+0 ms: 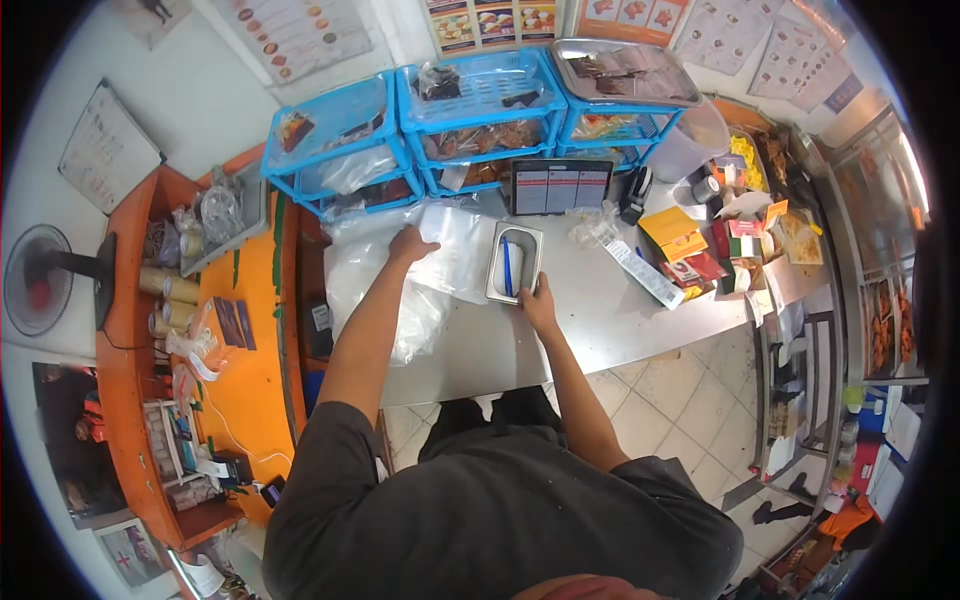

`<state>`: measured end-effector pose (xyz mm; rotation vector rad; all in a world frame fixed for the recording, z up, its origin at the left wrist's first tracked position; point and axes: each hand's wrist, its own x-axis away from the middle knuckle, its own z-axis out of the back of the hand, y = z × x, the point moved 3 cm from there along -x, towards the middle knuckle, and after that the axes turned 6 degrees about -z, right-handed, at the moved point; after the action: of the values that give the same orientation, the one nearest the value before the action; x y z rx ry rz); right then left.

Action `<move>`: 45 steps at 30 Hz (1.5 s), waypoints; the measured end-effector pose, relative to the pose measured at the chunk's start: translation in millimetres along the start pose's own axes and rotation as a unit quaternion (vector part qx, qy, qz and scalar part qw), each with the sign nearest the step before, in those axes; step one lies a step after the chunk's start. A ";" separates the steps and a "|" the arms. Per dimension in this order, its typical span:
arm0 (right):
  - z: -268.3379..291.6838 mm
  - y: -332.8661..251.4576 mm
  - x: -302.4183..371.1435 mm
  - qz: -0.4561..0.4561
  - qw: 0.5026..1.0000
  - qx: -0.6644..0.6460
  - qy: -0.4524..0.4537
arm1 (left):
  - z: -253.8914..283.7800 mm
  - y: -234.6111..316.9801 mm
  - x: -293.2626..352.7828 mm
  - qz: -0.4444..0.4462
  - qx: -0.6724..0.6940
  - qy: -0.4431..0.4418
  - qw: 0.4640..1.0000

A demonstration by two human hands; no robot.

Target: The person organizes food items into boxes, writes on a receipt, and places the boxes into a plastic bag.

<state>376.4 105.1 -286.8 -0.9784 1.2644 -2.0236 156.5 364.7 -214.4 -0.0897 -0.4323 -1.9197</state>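
Observation:
My left hand (408, 246) lies on a pile of clear plastic bags (390, 310) at the left of the metal table, its thumb spread from the fingers. A flat, smooth clear bag (455, 262) stretches from beside that hand toward a small rectangular steel pan (497, 290). Gripping the pan's near right corner is my right hand (540, 304), its thumb and fingers around the rim. Inside the pan lies a slim blue stick-like tool (507, 268), whose exact kind I cannot make out.
Blue plastic racks (480, 110) with packed goods line the table's back, a tablet (562, 187) in front. Cartons (680, 245) and a crumpled clear wrapper (595, 228) sit to the right. An orange counter (250, 350) adjoins on the left. Beyond it stands a fan (45, 280).

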 end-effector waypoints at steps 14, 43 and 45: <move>-28.0 -44.0 -43.4 0.031 0.991 -0.021 -0.125 | 77.7 10.1 85.1 -0.006 0.217 0.169 0.961; 264.9 67.0 110.6 0.069 0.905 0.315 0.279 | -161.8 134.5 249.3 -0.139 0.538 -0.370 0.745; 286.4 37.7 59.9 -0.035 0.930 0.066 0.360 | -146.1 150.1 237.7 -0.109 0.527 -0.374 0.755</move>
<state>576.8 -101.1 -220.7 -0.1960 1.4174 -2.6006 222.3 56.7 -249.3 -0.0568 -2.0835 -1.5081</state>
